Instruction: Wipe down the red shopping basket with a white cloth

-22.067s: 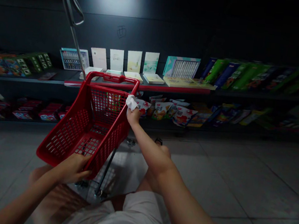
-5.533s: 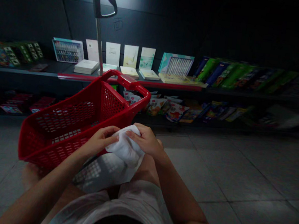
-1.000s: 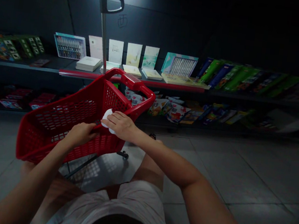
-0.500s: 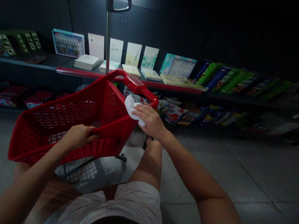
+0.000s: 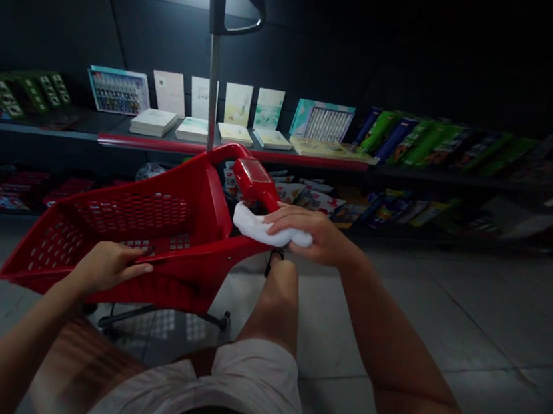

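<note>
A red plastic shopping basket on a wheeled frame tilts in front of my knees. My left hand grips its near rim, fingers curled over the edge. My right hand presses a folded white cloth against the basket's far corner, just below the red handle block. A metal pull handle pole rises from the basket's far end to a black grip at the top.
Dark shelves along the back wall carry books and cards, colour-pencil boxes and green packets. A lower shelf holds colourful bags. Grey tiled floor spreads to the right. The basket's wheeled base stands by my legs.
The basket has tipped flatter and swung left. My right hand slid the cloth from the side rim toward the corner under the handle. My left hand shifted lower along the near rim.
</note>
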Available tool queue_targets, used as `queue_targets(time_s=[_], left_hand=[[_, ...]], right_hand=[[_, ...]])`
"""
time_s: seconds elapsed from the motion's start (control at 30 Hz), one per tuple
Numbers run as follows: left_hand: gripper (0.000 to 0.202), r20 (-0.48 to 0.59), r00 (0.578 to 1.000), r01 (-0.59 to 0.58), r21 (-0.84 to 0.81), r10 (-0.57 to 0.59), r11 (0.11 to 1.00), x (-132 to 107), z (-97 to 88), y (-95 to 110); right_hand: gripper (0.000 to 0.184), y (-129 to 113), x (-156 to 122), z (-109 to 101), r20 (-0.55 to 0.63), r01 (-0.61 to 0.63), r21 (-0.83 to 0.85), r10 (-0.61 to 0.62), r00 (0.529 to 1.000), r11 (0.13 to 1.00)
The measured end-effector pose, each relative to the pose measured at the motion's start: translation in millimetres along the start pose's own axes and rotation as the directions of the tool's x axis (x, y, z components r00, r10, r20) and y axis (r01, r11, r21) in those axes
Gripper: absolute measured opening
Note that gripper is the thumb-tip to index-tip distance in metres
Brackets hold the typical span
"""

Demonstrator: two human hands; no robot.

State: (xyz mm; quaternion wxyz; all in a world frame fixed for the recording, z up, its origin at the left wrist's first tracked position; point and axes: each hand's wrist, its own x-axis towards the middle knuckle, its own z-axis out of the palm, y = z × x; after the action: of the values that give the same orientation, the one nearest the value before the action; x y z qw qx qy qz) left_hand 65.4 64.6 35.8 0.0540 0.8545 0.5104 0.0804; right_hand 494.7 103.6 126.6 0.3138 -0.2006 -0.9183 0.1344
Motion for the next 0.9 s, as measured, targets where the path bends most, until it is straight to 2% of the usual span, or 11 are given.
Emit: queue_targets(time_s=[0.13, 0.23, 0.3, 0.4, 0.47, 0.57, 0.67, 0.73, 0.8, 0.87, 0.9], left_hand=[[0.043, -0.029, 0.998, 0.055, 0.043, -0.054, 0.998, -12.8, -6.4, -23.1], [0.04, -0.202, 0.979, 0.039, -0.012, -0.041, 0.999, -10.4, -9.5, -10.9], [0.043, -0.343, 0.934, -0.127, -0.042, 0.105, 0.991, -5.2, -12.2, 18.3], [0.049, -0.494, 0.763, -0.459, 0.041, 0.417, 0.888, -0.6, -20.2, 82.6], [0.049, -0.525, 0.703, -0.51, 0.099, 0.48, 0.855, -3.4, -28.2, 125.2], [0.041, -0.522, 0.747, -0.421, 0.107, 0.411, 0.901, -13.4, -40.5, 168.9], [0.038, -0.506, 0.789, -0.361, 0.076, 0.348, 0.929, -21.1, -47.9, 182.9], [0.035, -0.498, 0.807, -0.331, 0.064, 0.318, 0.941, -22.6, -49.4, 180.8], [0.03, -0.494, 0.811, -0.323, 0.067, 0.312, 0.944, -22.5, -49.7, 174.8], [0.026, -0.5, 0.798, -0.343, 0.082, 0.337, 0.936, -22.4, -50.5, 168.4], [0.025, -0.506, 0.787, -0.358, 0.091, 0.353, 0.929, -22.6, -51.4, 165.7]], right_hand=[[0.025, -0.1, -1.0, -1.7, -0.101, -0.05, -0.046, 0.046, 0.994, 0.998], [0.022, -10.1, -0.9, 6.8, -0.099, -0.002, 0.019, 0.004, 0.995, 1.0], [0.022, -25.5, 1.0, 13.7, -0.025, 0.069, 0.097, -0.067, 0.997, 0.993], [0.022, -41.2, 7.8, 20.1, 0.061, 0.168, 0.149, -0.178, 0.982, 0.975], [0.021, -35.5, 14.5, 21.8, 0.034, 0.199, 0.131, -0.205, 0.978, 0.971], [0.024, -10.8, 24.2, 24.7, -0.142, 0.108, 0.023, -0.104, 0.984, 0.994], [0.029, -2.1, 30.1, 29.9, -0.307, -0.026, -0.003, 0.024, 0.952, 1.0], [0.028, -14.5, 31.0, 33.4, -0.247, 0.027, 0.065, -0.01, 0.969, 0.998], [0.026, -31.5, 30.2, 35.3, -0.099, 0.158, 0.151, -0.144, 0.985, 0.976], [0.026, -38.6, 29.2, 34.7, -0.009, 0.242, 0.194, -0.245, 0.969, 0.951], [0.027, -35.7, 28.8, 33.7, -0.008, 0.241, 0.186, -0.243, 0.97, 0.953]])
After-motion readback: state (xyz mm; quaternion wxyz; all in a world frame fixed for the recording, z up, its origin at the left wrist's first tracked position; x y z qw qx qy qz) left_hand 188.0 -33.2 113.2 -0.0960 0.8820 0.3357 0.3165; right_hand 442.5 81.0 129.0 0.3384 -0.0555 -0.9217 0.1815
